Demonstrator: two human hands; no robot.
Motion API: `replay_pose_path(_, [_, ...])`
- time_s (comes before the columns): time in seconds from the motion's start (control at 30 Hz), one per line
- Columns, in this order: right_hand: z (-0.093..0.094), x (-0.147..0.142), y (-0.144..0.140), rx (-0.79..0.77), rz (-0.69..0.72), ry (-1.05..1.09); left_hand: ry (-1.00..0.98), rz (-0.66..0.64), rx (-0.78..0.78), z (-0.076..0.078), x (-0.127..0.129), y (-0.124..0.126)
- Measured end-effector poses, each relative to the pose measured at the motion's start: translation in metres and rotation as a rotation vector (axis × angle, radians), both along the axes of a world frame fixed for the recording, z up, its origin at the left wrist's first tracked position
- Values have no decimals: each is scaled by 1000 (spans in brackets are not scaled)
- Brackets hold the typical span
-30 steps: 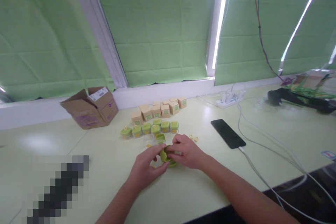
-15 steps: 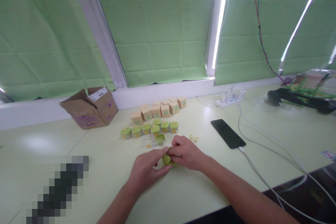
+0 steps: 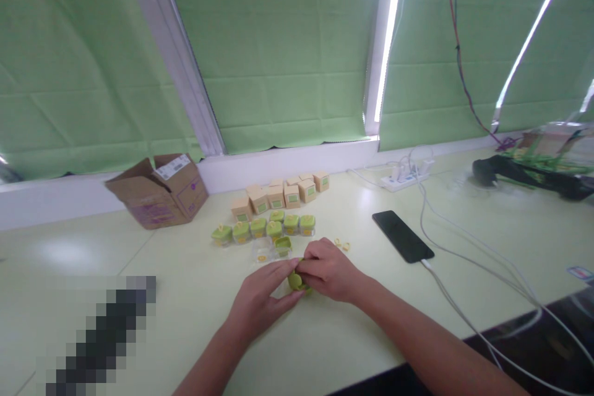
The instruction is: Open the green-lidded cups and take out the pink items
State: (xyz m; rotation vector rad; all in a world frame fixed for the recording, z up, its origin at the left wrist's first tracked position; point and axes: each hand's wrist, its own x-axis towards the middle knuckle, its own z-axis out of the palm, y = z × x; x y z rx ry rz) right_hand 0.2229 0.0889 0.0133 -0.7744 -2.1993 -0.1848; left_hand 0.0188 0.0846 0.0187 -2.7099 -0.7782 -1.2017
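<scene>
Between my two hands, low over the table, is a small green lid [image 3: 295,281], partly covered by fingers. My left hand [image 3: 260,297] grips its left side with thumb and fingers. Closed fingers of my right hand [image 3: 327,269] press into it from the right; their tips are hidden. Just beyond, a green lid or cup [image 3: 283,245] sits beside a clear plastic container [image 3: 262,250] with an orange mark. Two little yellow rings [image 3: 342,244] lie right of my right hand. Behind stand several clear containers with green lids [image 3: 258,227].
Several small tan boxes [image 3: 277,195] stand in rows farther back. An open cardboard box [image 3: 160,192] is at the back left. On the right lie a black phone [image 3: 403,236] with a white cable, a power strip [image 3: 404,179] and a black object [image 3: 529,178].
Both hands stay in nearly the same place around the green lid. The lid and my fingers have shifted only slightly.
</scene>
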Motion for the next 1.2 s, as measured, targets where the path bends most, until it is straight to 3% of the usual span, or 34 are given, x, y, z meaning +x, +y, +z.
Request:
replay_pose_path(0.33, [3, 0, -2, 135, -43, 9, -12, 21, 3, -1, -1, -1])
replay_pose_path(1.2, [-1, -2, -2, 135, -69, -204, -28, 48, -66, -2, 4, -4])
